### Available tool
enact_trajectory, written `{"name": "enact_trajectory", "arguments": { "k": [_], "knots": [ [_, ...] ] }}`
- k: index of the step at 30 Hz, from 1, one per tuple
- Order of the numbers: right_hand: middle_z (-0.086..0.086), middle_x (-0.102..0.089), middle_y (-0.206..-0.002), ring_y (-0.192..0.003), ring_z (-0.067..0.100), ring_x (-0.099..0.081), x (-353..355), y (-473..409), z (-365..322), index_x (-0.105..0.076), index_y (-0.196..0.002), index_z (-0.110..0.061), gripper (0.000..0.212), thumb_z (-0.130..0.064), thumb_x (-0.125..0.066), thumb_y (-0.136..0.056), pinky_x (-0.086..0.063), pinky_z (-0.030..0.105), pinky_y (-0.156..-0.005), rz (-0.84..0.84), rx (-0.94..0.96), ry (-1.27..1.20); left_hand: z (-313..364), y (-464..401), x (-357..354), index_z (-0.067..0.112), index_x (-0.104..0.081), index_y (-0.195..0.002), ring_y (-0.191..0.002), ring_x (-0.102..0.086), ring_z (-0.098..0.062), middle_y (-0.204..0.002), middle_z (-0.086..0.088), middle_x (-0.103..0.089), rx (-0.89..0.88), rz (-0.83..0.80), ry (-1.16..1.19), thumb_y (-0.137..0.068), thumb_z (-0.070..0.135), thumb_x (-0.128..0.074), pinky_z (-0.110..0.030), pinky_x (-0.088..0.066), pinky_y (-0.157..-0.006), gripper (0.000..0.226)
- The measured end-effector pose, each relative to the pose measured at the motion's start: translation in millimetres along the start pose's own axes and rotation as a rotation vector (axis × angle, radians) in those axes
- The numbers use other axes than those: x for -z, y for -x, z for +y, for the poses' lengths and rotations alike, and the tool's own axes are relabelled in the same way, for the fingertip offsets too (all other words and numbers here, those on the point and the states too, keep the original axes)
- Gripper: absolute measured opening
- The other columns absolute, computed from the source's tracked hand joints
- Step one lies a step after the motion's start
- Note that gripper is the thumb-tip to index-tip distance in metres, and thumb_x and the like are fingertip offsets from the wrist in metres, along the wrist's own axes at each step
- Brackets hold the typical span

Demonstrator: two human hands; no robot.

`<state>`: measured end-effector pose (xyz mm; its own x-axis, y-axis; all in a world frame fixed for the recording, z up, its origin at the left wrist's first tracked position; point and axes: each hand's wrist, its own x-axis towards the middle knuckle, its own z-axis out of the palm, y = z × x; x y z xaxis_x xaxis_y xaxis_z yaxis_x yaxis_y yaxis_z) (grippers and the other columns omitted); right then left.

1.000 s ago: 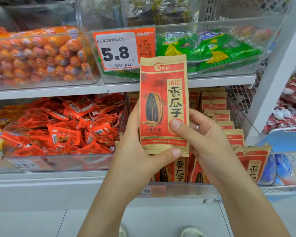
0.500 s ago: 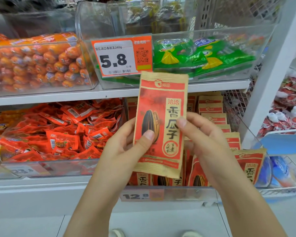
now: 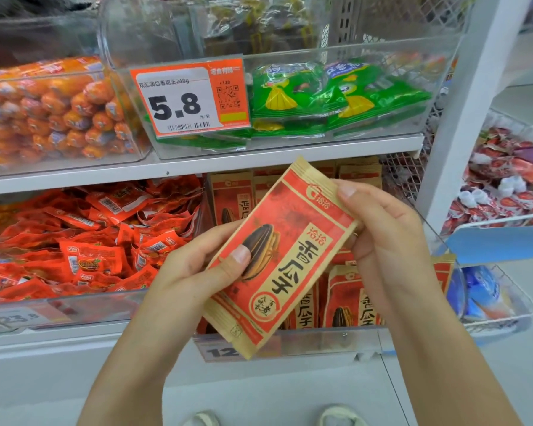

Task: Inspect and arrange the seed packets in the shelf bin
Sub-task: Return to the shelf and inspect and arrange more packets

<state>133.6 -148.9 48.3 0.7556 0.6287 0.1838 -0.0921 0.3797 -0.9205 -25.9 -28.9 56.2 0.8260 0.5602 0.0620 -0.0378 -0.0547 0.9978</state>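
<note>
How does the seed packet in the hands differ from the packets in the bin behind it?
The held packet is tilted, its top leaning right; the bin packets stand upright. The held packet is out in front of the bin, gripped by the left hand and right hand; the bin packets stand in rows, untouched. Both share the red and tan seed design.

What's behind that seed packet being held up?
Behind the held packet stands the clear bin with more identical packets upright in rows. The packet and both hands cover the bin's middle, so the number there is hidden.
</note>
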Motion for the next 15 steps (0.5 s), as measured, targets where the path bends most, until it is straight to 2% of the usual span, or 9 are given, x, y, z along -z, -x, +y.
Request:
{"name": "enact_trajectory", "arguments": {
  "k": [3, 5, 7, 9, 11, 12, 15],
  "knots": [
    [-0.008, -0.071, -0.081, -0.079, 0.007, -0.066, -1, 0, 0, -0.079, -0.090, -0.028, 0.021, -0.037, -0.060, -0.089, -0.056, 0.023, -0.066, -0.146, 0.002, -0.047, 0, -2, -2, 0.029, -0.075, -0.106, -0.074, -0.070, -0.015, -0.091, -0.003, -0.076, 0.013, 0.019, 0.040, -0.079, 0.033, -0.057, -0.018, -0.050, -0.056, 0.032],
    [-0.011, -0.071, -0.088, -0.088, 0.006, -0.065, -2, 1, 1, -0.076, -0.093, -0.035, 0.020, -0.048, -0.062, -0.087, -0.055, 0.024, -0.074, -0.260, 0.005, -0.030, 0, -2, -3, 0.026, -0.075, -0.105, -0.078, -0.070, -0.018, -0.095, -0.006, -0.076, 0.032, 0.040, 0.099, -0.082, 0.035, -0.055, -0.020, -0.054, -0.062, 0.032],
    [-0.012, -0.069, -0.092, -0.089, 0.005, -0.063, -3, 2, 1, -0.072, -0.100, -0.033, 0.023, -0.047, -0.061, -0.086, -0.052, 0.023, -0.078, -0.327, 0.000, -0.032, 2, -2, -6, 0.024, -0.077, -0.100, -0.080, -0.071, -0.019, -0.095, -0.008, -0.076, 0.058, 0.025, 0.158, -0.083, 0.034, -0.055, -0.024, -0.055, -0.068, 0.029],
    [-0.009, -0.068, -0.094, -0.090, 0.009, -0.062, -4, 2, 2, -0.069, -0.104, -0.029, 0.034, -0.053, -0.066, -0.080, -0.048, 0.029, -0.083, -0.367, -0.003, -0.049, 4, -4, -14, 0.025, -0.080, -0.089, -0.076, -0.072, -0.017, -0.089, -0.006, -0.077, 0.098, 0.025, 0.203, -0.081, 0.026, -0.063, -0.026, -0.056, -0.069, 0.018],
    [-0.008, -0.069, -0.096, -0.094, 0.013, -0.063, -5, 3, 4, -0.071, -0.102, -0.033, 0.043, -0.064, -0.070, -0.071, -0.045, 0.042, -0.092, -0.389, -0.009, -0.071, 5, -4, -20, 0.027, -0.081, -0.073, -0.068, -0.072, -0.013, -0.077, -0.002, -0.076, 0.145, 0.060, 0.241, -0.076, 0.028, -0.060, -0.027, -0.056, -0.068, 0.021],
    [-0.010, -0.070, -0.095, -0.094, 0.012, -0.064, -6, 3, 5, -0.072, -0.099, -0.036, 0.044, -0.067, -0.072, -0.067, -0.045, 0.045, -0.095, -0.389, -0.009, -0.087, 4, -5, -22, 0.026, -0.081, -0.073, -0.068, -0.072, -0.013, -0.077, -0.002, -0.076, 0.156, 0.055, 0.252, -0.076, 0.028, -0.060, -0.029, -0.056, -0.069, 0.020],
    [-0.012, -0.071, -0.095, -0.094, 0.011, -0.067, -9, 5, 6, -0.071, -0.100, -0.040, 0.049, -0.070, -0.074, -0.061, -0.049, 0.043, -0.094, -0.353, 0.011, -0.101, 2, -7, -25, 0.022, -0.078, -0.098, -0.080, -0.071, -0.015, -0.092, -0.004, -0.076, 0.106, 0.012, 0.187, -0.085, 0.032, -0.064, -0.029, -0.054, -0.075, 0.022]
  ]
}}
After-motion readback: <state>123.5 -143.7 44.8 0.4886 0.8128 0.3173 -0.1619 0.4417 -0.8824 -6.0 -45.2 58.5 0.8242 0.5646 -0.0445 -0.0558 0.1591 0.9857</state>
